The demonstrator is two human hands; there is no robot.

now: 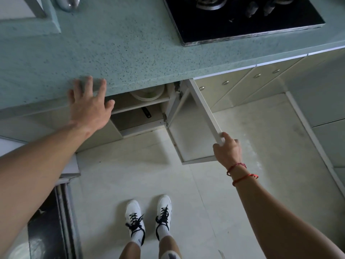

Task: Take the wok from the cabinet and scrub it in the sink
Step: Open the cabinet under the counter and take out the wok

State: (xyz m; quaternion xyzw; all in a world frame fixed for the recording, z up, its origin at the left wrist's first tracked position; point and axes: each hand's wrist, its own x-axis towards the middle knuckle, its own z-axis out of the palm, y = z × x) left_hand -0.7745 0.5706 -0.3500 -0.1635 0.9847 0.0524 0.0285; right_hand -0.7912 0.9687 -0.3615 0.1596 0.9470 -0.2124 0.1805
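speckled green countertop (130, 43) above open cabinet (141, 111), pale tiled floor (233, 184).

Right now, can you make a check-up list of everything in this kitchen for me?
Surface: speckled green countertop, with a black stove set into it at right.
Job's things: cabinet door open; dark handle on the lower shelf, maybe the wok's; wok body not seen.
Clutter: pale round container on the upper shelf.
Hands: left hand spread on the countertop edge; right hand grips the door's corner.
Cables: nothing seen.
Surroundings: pale tiled floor, white shoes.
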